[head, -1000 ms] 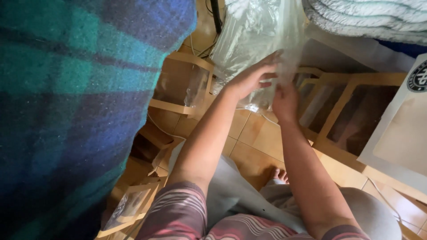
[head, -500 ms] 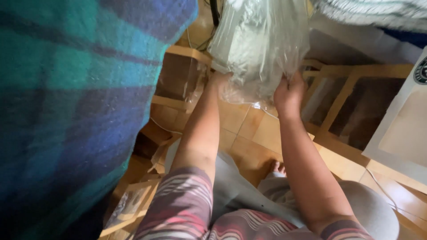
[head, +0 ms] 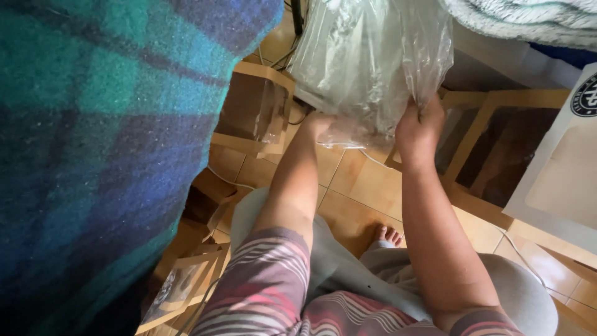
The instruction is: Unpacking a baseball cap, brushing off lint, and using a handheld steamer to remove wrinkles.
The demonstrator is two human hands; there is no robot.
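— Above the tiled floor [head: 360,186], what's held?
— A clear plastic bag [head: 367,62]: right hand [head: 420,127] pinches its lower edge shut; left hand [head: 317,124] is underneath it, grip hidden, cannot tell

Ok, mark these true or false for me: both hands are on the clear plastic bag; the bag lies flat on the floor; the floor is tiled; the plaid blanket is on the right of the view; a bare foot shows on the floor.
1. Both hands are on the clear plastic bag. True: the left hand is at its bottom and the right hand grips its lower edge.
2. The bag lies flat on the floor. False: it is held up above the tiled floor.
3. The floor is tiled. True.
4. The plaid blanket is on the right of the view. False: it fills the left.
5. A bare foot shows on the floor. True.
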